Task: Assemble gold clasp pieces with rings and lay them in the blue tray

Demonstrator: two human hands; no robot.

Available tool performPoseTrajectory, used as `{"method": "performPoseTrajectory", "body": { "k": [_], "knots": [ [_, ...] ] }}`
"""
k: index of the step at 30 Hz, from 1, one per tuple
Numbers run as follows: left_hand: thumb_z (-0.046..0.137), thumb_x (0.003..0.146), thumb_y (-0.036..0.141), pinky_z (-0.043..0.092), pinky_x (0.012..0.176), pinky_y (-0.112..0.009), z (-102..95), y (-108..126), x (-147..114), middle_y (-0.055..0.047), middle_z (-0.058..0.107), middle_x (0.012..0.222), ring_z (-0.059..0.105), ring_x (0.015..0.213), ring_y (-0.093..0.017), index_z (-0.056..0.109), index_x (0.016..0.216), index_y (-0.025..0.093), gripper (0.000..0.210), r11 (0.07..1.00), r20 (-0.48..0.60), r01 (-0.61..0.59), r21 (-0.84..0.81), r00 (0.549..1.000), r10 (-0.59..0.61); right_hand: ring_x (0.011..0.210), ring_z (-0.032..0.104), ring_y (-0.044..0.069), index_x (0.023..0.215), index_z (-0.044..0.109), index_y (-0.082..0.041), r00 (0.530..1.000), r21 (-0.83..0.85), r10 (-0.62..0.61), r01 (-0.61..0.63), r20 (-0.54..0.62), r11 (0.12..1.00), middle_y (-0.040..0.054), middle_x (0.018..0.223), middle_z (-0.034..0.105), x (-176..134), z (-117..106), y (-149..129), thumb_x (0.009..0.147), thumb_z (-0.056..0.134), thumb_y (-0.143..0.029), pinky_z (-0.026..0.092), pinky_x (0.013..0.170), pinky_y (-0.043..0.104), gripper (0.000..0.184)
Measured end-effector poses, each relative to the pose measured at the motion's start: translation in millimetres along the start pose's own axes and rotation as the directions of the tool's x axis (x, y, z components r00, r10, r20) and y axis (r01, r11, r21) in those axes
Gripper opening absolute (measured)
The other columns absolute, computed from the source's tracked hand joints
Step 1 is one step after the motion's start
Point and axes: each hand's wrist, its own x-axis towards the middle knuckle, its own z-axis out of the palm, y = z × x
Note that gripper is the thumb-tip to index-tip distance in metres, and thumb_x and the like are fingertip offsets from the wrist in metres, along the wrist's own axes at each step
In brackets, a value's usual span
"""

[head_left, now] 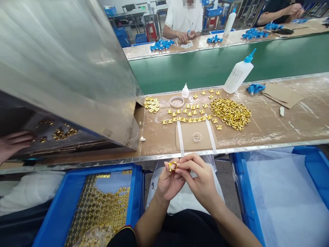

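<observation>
Gold-coloured metal ring (173,167): grasped by bare left hand (168,187), pinched at rim by bare right hand (199,174). Keep 2 grips light, steady, just short of flat brown cardboard pad (189,132) ahead.

No word, number or brand readable anywhere; large bottle (239,77) carries pale label (233,76) with dark lines of print, too small and blurred to read; white cloth (154,188), below and left of large bottle, bears dark marks, cannot tell whether letters; small green patch (142,7), far behind and left of large bottle, too blurred to tell whether sign.
</observation>
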Motion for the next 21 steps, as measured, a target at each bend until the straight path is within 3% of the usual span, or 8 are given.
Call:
{"method": "performPoseTrajectory", "body": {
  "k": [7, 10, 15, 21],
  "knots": [
    [0.094, 0.06, 0.056, 0.043, 0.052, -0.018, -2.0, -10, -13, 0.007, 0.035, 0.06, 0.032, 0.052, -0.007, 0.054, 0.065, 0.019, 0.054, 0.999, 0.08, -0.02, -0.035, 0.997, 0.022, 0.074, 0.068, 0.015, 0.087, 0.073, -0.023, 0.997, 0.033, -0.051, 0.049, 0.059, 0.998, 0.0033, 0.088, 0.067, -3, -7, -7, 0.095, 0.067, -0.015, 0.06, 0.067, 0.026, 0.013],
    [0.095, 0.059, 0.052, 0.041, 0.051, -0.015, -2.6, -12, -17, 0.009, 0.032, 0.06, 0.027, 0.05, -0.004, 0.053, 0.065, 0.018, 0.054, 0.996, 0.078, -0.041, -0.084, 0.996, 0.048, 0.074, 0.068, 0.016, 0.086, 0.073, -0.023, 0.993, 0.071, -0.073, 0.067, 0.095, 0.995, 0.0032, 0.087, 0.067, -3, -7, -6, 0.094, 0.067, -0.014, 0.059, 0.067, 0.026, 0.013],
    [0.095, 0.059, 0.053, 0.038, 0.051, -0.013, -2.6, -13, -22, 0.009, 0.025, 0.057, 0.03, 0.051, -0.006, 0.051, 0.063, 0.018, 0.056, 0.989, 0.082, -0.102, -0.109, 0.99, 0.112, 0.074, 0.068, 0.016, 0.085, 0.073, -0.023, 0.982, 0.132, -0.081, 0.058, 0.173, 0.989, 0.0031, 0.086, 0.066, 1, -3, -3, 0.092, 0.068, -0.013, 0.058, 0.066, 0.027, 0.013],
    [0.095, 0.063, 0.048, 0.04, 0.054, -0.013, -2.7, -11, -34, 0.008, 0.032, 0.059, 0.029, 0.051, -0.005, 0.056, 0.064, 0.017, 0.05, 0.964, 0.034, -0.231, -0.132, 0.971, 0.237, 0.079, 0.069, 0.017, 0.089, 0.074, -0.023, 0.969, 0.195, -0.108, 0.064, 0.222, 0.979, 0.0038, 0.09, 0.067, 1, 5, -6, 0.091, 0.069, -0.009, 0.059, 0.071, 0.027, 0.014]
  ]
}}
